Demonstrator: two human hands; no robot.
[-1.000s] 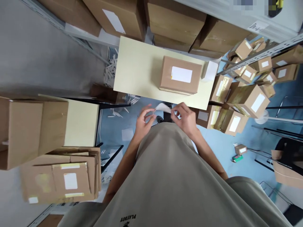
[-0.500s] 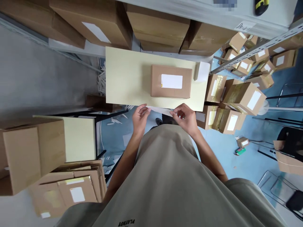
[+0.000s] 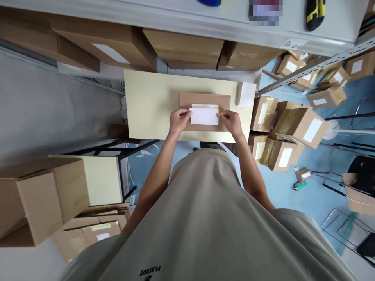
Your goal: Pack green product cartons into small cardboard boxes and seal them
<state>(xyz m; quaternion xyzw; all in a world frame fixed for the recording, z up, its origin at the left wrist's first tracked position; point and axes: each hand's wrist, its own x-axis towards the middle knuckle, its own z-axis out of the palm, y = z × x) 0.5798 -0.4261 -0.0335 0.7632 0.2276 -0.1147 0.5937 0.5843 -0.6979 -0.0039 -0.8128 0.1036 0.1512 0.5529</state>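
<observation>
A small brown carton lies flat on the pale yellow tabletop. On its top is a white label, now partly covered. Over that label, a second white label is stretched between my two hands. My left hand pinches its left end with thumb and fingers, while my right hand pinches the right end, close to a small yellow mark. Whether the held label touches the carton, I cannot tell. To the right of the carton sits a stack of white labels.
Large cartons fill the shelf behind the table. Above, a grey shelf carries a yellow-and-black utility knife. Labelled boxes are piled at right. An open carton and folded cardboard stand at left.
Both hands have moved forward, carrying the white label from the table's front edge to over the carton. The view has shifted slightly, with more of the upper shelf showing.
</observation>
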